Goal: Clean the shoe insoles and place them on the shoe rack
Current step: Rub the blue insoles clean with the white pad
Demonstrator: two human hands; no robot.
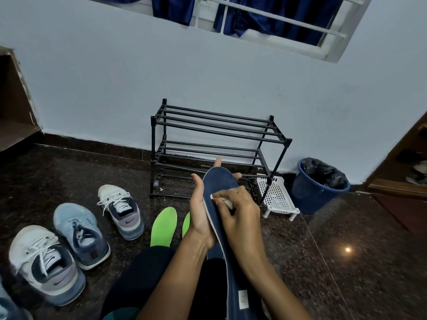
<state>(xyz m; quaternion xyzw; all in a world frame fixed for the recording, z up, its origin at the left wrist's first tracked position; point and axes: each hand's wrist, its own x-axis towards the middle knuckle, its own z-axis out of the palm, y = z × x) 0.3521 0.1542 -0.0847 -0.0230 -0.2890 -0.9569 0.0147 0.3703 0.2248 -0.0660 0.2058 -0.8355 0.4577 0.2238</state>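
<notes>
Head view, lower centre: green insoles (164,225) lie on the floor, and just right of them the left hand (199,213) cradles the navy insole (221,183), thumb on its edge. The right hand (240,218) pinches a white wipe (225,200) against its face. Best to keep that palm braced behind the rubbed spot and stroke from toe to heel.

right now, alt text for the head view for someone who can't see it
A seated person's left hand holds a navy insole while the right hand presses a small white wipe onto it. Two green insoles lie on the dark floor beside sneakers, with a black shoe rack against the wall ahead.
</notes>
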